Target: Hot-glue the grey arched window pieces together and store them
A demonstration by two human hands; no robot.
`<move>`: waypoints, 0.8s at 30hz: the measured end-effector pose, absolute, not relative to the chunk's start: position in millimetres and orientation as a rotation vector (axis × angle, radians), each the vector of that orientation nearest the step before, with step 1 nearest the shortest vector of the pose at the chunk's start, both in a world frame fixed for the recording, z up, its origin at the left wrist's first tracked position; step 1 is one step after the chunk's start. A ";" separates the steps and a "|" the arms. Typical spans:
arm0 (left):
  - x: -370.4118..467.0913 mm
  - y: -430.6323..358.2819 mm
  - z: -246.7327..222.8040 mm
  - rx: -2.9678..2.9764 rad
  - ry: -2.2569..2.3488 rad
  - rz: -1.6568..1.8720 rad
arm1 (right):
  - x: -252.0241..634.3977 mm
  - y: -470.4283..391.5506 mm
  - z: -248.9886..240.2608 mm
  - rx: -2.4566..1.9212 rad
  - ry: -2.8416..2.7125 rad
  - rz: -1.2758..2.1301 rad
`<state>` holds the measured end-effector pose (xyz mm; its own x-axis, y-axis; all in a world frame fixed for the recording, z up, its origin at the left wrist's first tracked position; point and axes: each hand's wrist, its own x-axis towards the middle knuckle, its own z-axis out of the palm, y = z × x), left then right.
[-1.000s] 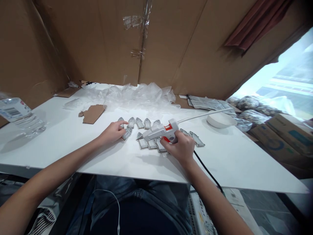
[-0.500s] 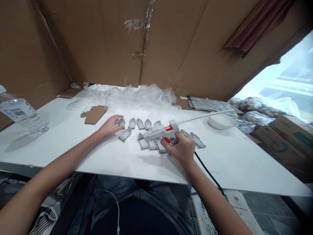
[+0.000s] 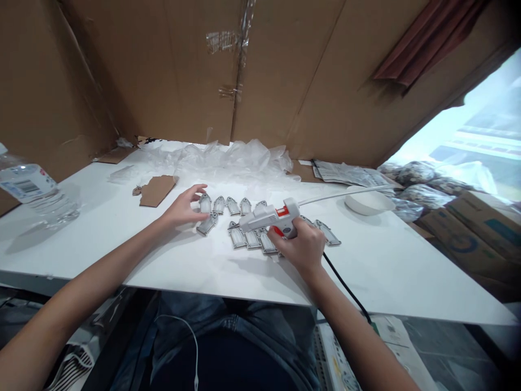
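Observation:
My right hand (image 3: 303,247) is wrapped round a white and red hot glue gun (image 3: 271,217), its nozzle pointing left above several small grey arch-shaped pieces (image 3: 253,239). A glue stick (image 3: 345,194) runs out of the gun's back end. My left hand (image 3: 185,207) is beside the leftmost pieces with thumb and fingers apart. Its thumb is by a tilted arch-shaped piece (image 3: 207,224); whether it touches cannot be made out. Just right of the fingers stands the end piece of the back row (image 3: 205,203). The gun and right hand hide some of the pieces.
Crumpled clear plastic (image 3: 240,160) lies along the back, before a cardboard wall (image 3: 171,76). A water bottle (image 3: 36,190) and a cardboard scrap (image 3: 158,191) are at left. A white bowl (image 3: 368,202) stands at right, near cardboard boxes (image 3: 468,239). The gun's black cord (image 3: 345,285) crosses the table edge.
My left hand's fingers have spread and come away from the back row's end piece, which now shows more fully. The thumb has moved down toward the tilted piece. My right hand stays nearly still.

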<state>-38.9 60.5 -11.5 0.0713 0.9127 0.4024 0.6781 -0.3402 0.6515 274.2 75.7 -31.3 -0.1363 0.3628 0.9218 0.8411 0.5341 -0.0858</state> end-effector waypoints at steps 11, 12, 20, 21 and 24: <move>5.5 23.7 -8.0 2.031 1.212 0.942 | 273.0 75.2 -32.0 -0.990 -1.683 -0.568; 4.6 23.9 -8.3 2.065 1.227 0.946 | 273.1 75.2 -32.2 -0.994 -1.682 -0.566; -2.2 28.7 -8.0 2.261 1.322 1.005 | 274.7 76.9 -31.3 -1.059 -1.624 -0.507; -2.4 28.9 -8.0 2.289 1.345 1.000 | 274.6 77.0 -31.0 -1.051 -1.623 -0.509; -3.2 29.9 -8.7 2.379 1.377 0.999 | 274.2 76.9 -30.9 -1.041 -1.627 -0.511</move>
<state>-3.2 29.9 -8.7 0.3311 0.8307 0.4476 0.6834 -0.5382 0.4933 274.2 76.9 -30.9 -0.0303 0.3672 0.9296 0.8325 0.5240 -0.1799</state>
